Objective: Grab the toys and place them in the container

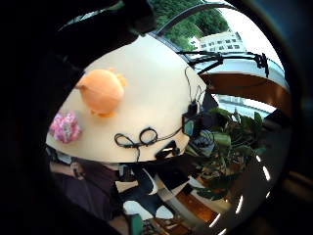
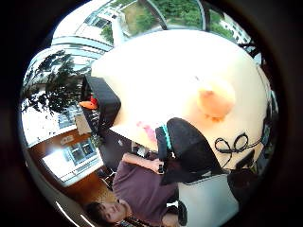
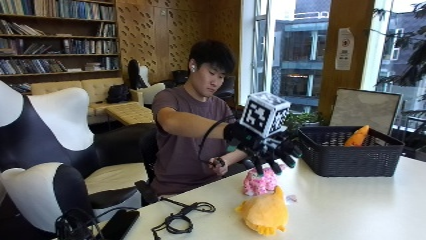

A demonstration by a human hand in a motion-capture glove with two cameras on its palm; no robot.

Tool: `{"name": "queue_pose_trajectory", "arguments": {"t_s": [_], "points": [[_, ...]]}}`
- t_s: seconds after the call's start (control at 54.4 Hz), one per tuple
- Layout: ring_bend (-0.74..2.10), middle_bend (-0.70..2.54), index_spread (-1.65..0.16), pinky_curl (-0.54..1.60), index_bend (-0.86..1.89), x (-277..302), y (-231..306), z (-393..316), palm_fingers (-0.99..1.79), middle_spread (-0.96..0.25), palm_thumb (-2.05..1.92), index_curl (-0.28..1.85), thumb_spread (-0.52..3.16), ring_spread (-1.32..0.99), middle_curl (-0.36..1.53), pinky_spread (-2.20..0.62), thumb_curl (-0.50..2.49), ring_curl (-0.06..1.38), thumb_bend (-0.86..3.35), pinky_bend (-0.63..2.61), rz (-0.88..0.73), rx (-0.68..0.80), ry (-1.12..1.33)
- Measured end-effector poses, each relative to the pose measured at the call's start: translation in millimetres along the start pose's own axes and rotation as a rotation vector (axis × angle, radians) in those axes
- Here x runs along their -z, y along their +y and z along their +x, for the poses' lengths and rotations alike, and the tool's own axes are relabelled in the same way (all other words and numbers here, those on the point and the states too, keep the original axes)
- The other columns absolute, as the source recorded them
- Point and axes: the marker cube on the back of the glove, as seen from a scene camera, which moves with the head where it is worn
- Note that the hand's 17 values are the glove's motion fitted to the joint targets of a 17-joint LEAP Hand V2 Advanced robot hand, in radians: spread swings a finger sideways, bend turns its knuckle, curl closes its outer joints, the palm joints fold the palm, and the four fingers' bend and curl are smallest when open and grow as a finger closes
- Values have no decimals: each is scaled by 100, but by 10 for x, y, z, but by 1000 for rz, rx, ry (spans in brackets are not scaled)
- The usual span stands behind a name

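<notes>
My gloved right hand [image 3: 269,150] hovers above the table [image 3: 346,210] with fingers spread and hanging down, holding nothing. Just below it sits a pink plush toy [image 3: 259,182], also seen at the table's edge [image 1: 65,127]. A yellow-orange plush toy [image 3: 265,214] lies in front of the pink one, nearer the camera; the palm views show it too [image 1: 101,91] [image 2: 215,98]. The black basket [image 3: 348,150] stands to the right of the hand and holds an orange toy [image 3: 357,136]. The thumb side view shows the basket [image 2: 102,106] at the table's edge.
A coiled black cable [image 3: 180,220] and a dark phone [image 3: 120,223] lie near the table's left end. The bare left hand [image 3: 218,163] rests at the table's edge. A white board [image 3: 366,110] leans behind the basket. Cow-patterned chairs [image 3: 46,165] stand to the left.
</notes>
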Motion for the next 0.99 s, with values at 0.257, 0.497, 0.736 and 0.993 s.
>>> {"name": "queue_pose_trajectory", "arguments": {"t_s": [0.257,0.497,0.736,0.993], "points": [[34,11,-22,36,5,-1394,-411,190,-30,7,11,11,128,6,21,6,37,35,-1,105,-173,-41,-26],[81,20,-23,38,7,-1581,-649,163,17,7,38,8,129,-5,21,-9,43,45,10,122,40,-20,-136],[116,70,-33,40,36,-1200,-715,0,105,-21,70,9,101,-33,40,-32,64,58,21,117,146,2,-214],[126,101,-44,48,76,88,-487,-616,103,-30,70,21,67,-39,62,-37,79,70,17,117,251,69,-144]]}}
